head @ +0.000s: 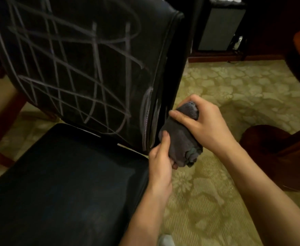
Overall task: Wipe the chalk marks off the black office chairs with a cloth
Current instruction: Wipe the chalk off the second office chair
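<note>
Just beside the chalked chair [74, 68], cloth [180, 139] bunched between both hands' grip: left [160, 160], right [203, 124].

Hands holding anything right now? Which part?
Both hold the bunched cloth: right hand grips its upper end, left hand pinches the lower left edge, thumb on top. It sits beside the chair, off the marks.

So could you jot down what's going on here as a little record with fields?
activity: person readying a cloth beside a black chair
left hand: grips the cloth's lower end
right hand: grips its upper end
backrest: covered in chalk marks, not yet wiped
seat: black, no marks visible
floor: patterned carpet
</note>
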Action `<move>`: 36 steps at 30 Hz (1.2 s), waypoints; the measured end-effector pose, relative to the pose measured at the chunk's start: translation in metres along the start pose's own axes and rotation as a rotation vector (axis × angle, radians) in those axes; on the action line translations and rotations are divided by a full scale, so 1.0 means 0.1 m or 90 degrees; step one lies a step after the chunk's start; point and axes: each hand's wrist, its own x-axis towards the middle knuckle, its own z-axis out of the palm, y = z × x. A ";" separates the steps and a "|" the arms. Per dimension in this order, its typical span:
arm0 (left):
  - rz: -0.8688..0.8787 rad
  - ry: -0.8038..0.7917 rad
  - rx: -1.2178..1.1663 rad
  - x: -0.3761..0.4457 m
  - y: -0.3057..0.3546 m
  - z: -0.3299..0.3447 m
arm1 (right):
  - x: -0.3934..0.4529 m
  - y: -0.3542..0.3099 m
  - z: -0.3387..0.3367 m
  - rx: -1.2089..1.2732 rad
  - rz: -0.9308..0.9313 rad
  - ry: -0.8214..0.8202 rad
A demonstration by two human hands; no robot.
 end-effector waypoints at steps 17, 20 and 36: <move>0.154 -0.093 -0.144 0.65 0.12 0.37 | 0.60 0.00 0.17 -0.206 -0.311 0.234; 0.129 -0.094 -0.124 0.82 -0.08 0.17 | 0.47 0.26 0.40 -0.208 -0.280 0.248; 0.227 -0.244 0.113 1.02 -0.62 -0.75 | 0.16 0.56 0.50 -0.283 -0.299 0.062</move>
